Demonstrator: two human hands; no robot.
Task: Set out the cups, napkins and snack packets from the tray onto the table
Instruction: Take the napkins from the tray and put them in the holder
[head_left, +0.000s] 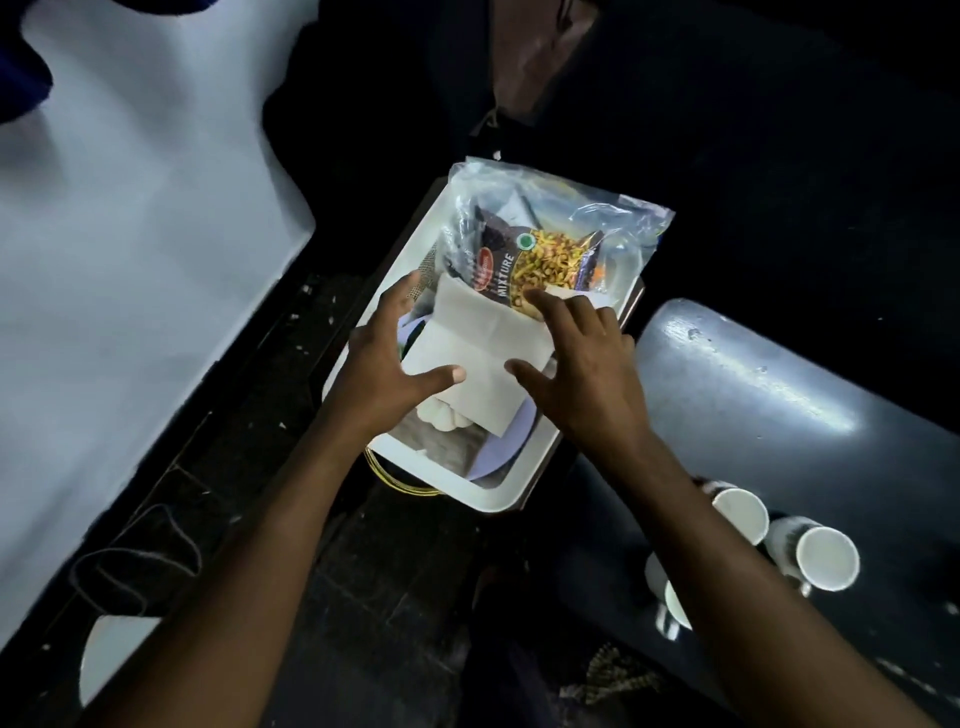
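A white tray (483, 500) sits in the middle of the view. Over it I hold a folded white napkin (480, 343) from both sides. My left hand (387, 364) has its thumb on the napkin's near left edge. My right hand (579, 364) lies on the right edge, fingers spread. Beyond the napkin, a "Mixture" snack packet (543, 260) lies inside a clear plastic bag (615, 223) on the tray's far half. Three white paper cups (740, 512) (826, 558) (670, 597) stand on the dark table (753, 395) to the right. More white paper (447, 418) lies under the napkin.
A large white surface (130, 234) fills the left side. Between it and the tray runs dark floor with a looped cord (140, 566). The dark table's rounded end lies close to the tray's right rim. The top of the view is too dark to read.
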